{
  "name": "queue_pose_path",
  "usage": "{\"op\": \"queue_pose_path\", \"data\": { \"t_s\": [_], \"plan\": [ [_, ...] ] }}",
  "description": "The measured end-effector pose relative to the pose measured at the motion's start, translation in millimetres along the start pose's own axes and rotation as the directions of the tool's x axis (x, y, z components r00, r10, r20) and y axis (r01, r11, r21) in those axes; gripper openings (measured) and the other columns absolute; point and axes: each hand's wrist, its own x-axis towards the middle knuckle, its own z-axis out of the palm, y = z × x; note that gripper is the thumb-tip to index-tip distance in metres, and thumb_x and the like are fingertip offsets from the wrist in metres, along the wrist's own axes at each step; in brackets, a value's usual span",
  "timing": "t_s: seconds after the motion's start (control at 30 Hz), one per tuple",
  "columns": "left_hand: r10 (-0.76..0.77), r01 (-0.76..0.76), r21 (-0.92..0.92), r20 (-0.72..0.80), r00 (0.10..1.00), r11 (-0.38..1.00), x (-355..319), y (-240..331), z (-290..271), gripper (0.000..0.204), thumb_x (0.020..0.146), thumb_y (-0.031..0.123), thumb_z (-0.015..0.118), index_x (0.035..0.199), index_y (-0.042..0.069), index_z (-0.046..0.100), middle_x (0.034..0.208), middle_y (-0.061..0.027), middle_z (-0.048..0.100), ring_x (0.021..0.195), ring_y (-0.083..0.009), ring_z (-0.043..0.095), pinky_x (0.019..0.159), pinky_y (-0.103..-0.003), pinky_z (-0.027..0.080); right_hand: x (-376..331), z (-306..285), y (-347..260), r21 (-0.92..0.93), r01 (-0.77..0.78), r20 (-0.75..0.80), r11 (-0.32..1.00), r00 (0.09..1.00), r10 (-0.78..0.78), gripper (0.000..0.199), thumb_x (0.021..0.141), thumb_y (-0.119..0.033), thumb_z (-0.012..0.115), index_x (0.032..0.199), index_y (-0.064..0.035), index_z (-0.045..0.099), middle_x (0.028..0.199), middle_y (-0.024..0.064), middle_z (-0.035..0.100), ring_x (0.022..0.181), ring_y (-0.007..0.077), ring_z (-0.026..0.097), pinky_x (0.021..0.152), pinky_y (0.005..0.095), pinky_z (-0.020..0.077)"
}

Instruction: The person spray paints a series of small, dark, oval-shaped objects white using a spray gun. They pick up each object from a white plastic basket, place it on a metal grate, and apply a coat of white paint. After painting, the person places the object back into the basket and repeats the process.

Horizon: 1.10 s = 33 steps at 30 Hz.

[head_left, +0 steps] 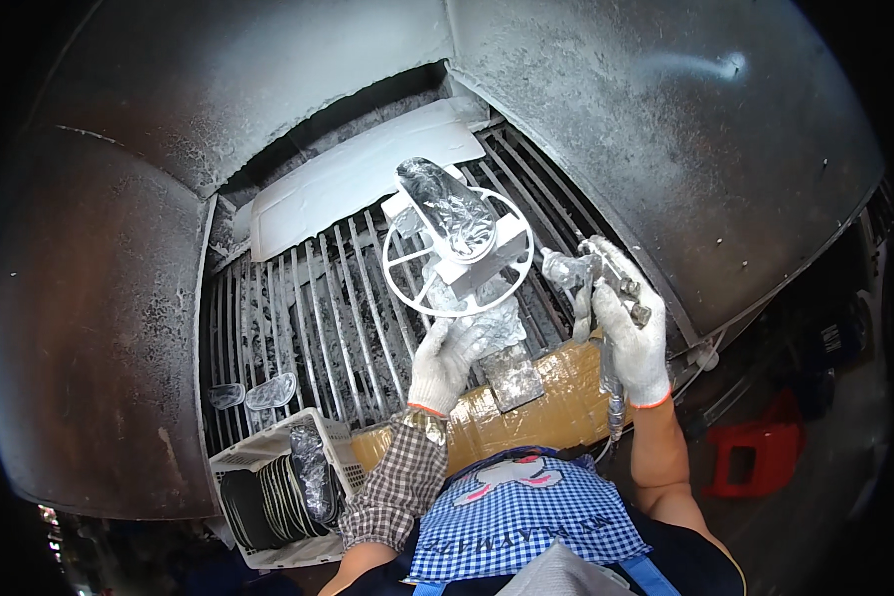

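My right hand (631,338), in a white knit glove, grips a spray gun (572,270) whose head points left toward a stand. That stand carries a white spoked wheel (395,281) and a white block (482,266). On the block rests a shoe-sole-shaped piece (451,211) with a shiny, wrinkled dark and silver surface. My left hand (442,370), gloved too, is at the near rim of the wheel, thumb and fingers apart. Its fingertips lie by the crumpled foil (495,333) around the stand's lower part, and whether they press on the rim is unclear.
Metal bars form a grate (343,308) beneath the stand, walled by metal panels (666,149). A white board (368,164) lies at the back. Two sole-shaped pieces (270,391) rest at left, beside a white basket (343,447) of dark soles. Brown-taped cardboard (566,392) edges the front.
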Motion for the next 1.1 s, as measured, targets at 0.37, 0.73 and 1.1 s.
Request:
{"op": "queue_pose_path", "data": {
  "t_s": [0.37,0.73,1.1],
  "plan": [
    [0.085,-0.083,0.029,-0.064,0.994,0.996,-1.7,23.2,-17.2,0.037,0.104,0.021,0.064,0.134,0.0,0.06,0.127,-0.0208,0.069,0.114,-0.0389,0.069,0.099,-0.052,0.059,0.1,1.3,3.8,0.057,-0.069,0.086,0.996,0.994,0.064,0.055,0.107,-0.017,0.065,0.154,0.0067,0.049,0.092,0.0065,0.071,0.074,0.0083,0.064,0.067,0.0247,0.0532],
    [0.148,-0.144,0.079,-0.043,0.988,0.986,-1.9,46.2,-25.1,0.043,0.107,0.026,0.061,0.137,-0.003,0.056,0.145,-0.0276,0.061,0.118,-0.0406,0.068,0.099,-0.052,0.06,25.6,4.5,29.3,0.053,-0.041,0.087,0.998,0.996,0.036,0.052,0.108,-0.014,0.063,0.154,0.0062,0.05,0.09,0.0056,0.071,0.072,0.0076,0.062,0.065,0.0242,0.0521],
    [0.19,-0.183,0.134,-0.045,0.981,0.974,8.4,72.6,-20.4,0.041,0.107,0.026,0.061,0.137,0.001,0.05,0.15,-0.0308,0.057,0.116,-0.0404,0.068,0.095,-0.049,0.06,42.6,10.4,34.4,0.05,-0.051,0.046,0.997,0.998,0.049,0.051,0.108,-0.018,0.062,0.153,0.0043,0.051,0.087,0.0027,0.069,0.073,0.0057,0.063,0.064,0.0222,0.051]
  ]
}}
